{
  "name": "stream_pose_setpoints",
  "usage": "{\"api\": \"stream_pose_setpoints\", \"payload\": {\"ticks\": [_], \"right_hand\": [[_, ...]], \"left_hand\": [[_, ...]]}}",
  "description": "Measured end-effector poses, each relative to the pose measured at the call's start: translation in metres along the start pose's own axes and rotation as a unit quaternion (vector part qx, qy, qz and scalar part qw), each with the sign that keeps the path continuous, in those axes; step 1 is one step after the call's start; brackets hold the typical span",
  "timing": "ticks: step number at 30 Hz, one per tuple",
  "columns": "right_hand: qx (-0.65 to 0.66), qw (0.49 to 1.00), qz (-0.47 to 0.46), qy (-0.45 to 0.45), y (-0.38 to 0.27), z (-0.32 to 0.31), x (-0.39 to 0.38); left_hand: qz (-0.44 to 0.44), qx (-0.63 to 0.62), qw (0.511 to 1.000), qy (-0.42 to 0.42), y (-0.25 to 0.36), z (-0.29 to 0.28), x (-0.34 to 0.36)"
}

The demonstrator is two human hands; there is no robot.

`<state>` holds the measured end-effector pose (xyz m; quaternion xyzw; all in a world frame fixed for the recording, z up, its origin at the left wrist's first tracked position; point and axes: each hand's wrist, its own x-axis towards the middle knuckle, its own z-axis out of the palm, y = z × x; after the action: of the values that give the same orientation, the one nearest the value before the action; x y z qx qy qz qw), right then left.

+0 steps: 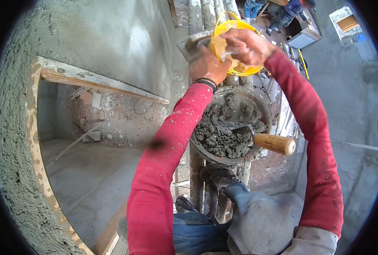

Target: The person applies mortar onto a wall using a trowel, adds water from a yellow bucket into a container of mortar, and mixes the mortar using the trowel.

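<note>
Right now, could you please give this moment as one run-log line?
left hand: at bucket edge | right hand: over bucket | tub: grey mix, trowel in it

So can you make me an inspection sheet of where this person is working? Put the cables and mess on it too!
Surface: rough poles side by side, under the tub.
Job's things: yellow bucket; tub of lumpy grey mix; wooden-handled tool resting in the mix.
Clutter: broken pieces on the floor beyond the wood-framed opening.
Hands: left hand beside the bucket; right hand over its mouth, fingers curled; grip unclear.
Cables: nothing clearly seen.
Surroundings: grey wall at left; other people in the background.
</note>
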<state>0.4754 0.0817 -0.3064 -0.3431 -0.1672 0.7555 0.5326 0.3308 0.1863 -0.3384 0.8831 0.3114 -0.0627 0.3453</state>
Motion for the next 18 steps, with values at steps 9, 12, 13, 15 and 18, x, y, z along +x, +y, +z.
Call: {"api": "stream_pose_setpoints", "payload": {"ticks": [9, 12, 13, 15, 18], "right_hand": [[-0.693, 0.699, 0.037, 0.172, -0.004, 0.047, -0.055], [-0.516, 0.732, 0.003, 0.445, -0.009, -0.032, -0.004], [-0.479, 0.745, 0.059, 0.460, -0.007, -0.063, 0.007], [-0.529, 0.704, 0.068, 0.469, 0.019, -0.116, 0.019], [-0.611, 0.685, -0.087, 0.387, 0.034, -0.134, 0.002]], "left_hand": [[0.464, 0.201, 0.821, 0.264, -0.001, 0.017, -0.016], [0.418, 0.307, 0.852, 0.066, -0.004, 0.009, -0.027], [0.423, 0.305, 0.850, 0.069, -0.005, 0.010, -0.027], [0.468, 0.255, 0.837, 0.127, -0.008, 0.023, -0.025], [0.481, 0.215, 0.841, 0.123, -0.012, 0.018, -0.025]]}}
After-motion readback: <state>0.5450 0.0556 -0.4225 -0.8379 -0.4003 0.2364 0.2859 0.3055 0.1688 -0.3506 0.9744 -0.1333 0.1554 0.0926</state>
